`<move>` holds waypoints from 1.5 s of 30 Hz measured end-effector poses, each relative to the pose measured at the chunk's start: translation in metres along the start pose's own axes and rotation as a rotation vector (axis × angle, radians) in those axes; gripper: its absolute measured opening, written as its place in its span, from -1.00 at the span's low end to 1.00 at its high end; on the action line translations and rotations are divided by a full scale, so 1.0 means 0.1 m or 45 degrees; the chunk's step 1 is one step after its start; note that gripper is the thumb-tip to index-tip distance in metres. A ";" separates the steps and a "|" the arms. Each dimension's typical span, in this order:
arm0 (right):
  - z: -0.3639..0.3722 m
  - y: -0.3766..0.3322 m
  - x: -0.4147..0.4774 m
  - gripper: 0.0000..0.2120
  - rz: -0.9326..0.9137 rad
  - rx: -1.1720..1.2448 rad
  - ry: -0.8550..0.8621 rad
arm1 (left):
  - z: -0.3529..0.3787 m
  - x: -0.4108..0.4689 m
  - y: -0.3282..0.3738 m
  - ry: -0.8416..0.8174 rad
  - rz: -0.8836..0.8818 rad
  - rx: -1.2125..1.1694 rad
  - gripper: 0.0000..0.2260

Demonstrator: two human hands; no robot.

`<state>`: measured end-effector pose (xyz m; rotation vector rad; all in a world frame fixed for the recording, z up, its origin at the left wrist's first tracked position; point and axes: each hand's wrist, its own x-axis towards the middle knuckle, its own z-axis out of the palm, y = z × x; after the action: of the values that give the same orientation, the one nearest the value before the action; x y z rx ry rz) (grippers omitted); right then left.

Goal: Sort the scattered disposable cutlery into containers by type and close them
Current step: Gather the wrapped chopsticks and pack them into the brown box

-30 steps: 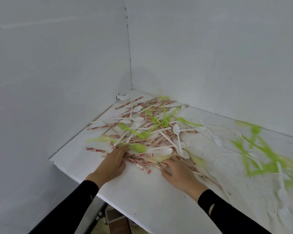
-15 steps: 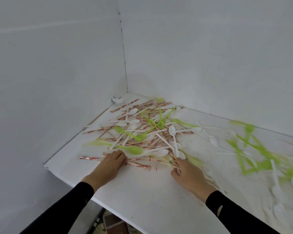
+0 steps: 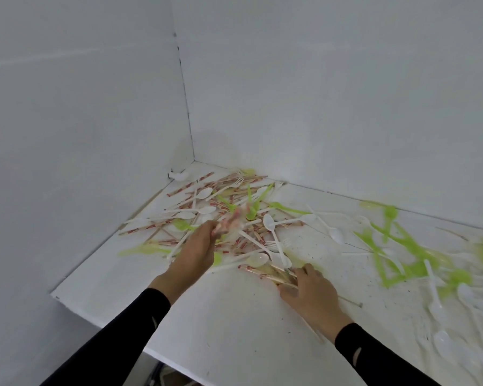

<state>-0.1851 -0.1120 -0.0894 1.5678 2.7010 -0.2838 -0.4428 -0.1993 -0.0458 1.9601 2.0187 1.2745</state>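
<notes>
A heap of disposable cutlery covers the far corner of the white table [image 3: 221, 324]: red-and-white wrapped chopsticks [image 3: 190, 184], white spoons [image 3: 268, 220], white forks [image 3: 276, 243] and green spoons [image 3: 287, 208]. My left hand [image 3: 197, 252] is raised over the heap and grips a blurred bundle of wrapped chopsticks [image 3: 232, 220]. My right hand [image 3: 308, 288] lies on the table at the heap's near edge, its fingers on several wrapped chopsticks [image 3: 273, 274]. More green cutlery [image 3: 393, 246] and white spoons [image 3: 438, 307] lie scattered to the right.
White walls close the table off at the left and back and meet in a corner [image 3: 193, 160]. The table's front edge [image 3: 101, 320] runs diagonally below my arms. No container is in view.
My left hand has lifted off the table and moved up over the heap with a bundle of wrapped chopsticks. My right hand has shifted slightly right along the heap's edge.
</notes>
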 end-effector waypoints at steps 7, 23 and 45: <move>-0.04 -0.03 0.06 -0.62 -0.054 -0.054 0.037 | -0.16 0.30 0.48 0.493 -0.262 -0.711 -0.86; -0.19 0.20 -0.02 -0.66 -0.031 0.085 -0.001 | 0.42 -0.10 -0.01 0.150 -0.688 -0.410 -0.79; -0.08 0.33 -0.03 -0.73 0.027 0.607 -0.213 | 0.84 -0.20 0.00 -0.452 0.398 0.280 -0.75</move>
<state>-0.1543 -0.0978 -0.0863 1.5708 2.6069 -1.0734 -0.3917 -0.1740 -0.1112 2.4671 1.7936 0.6889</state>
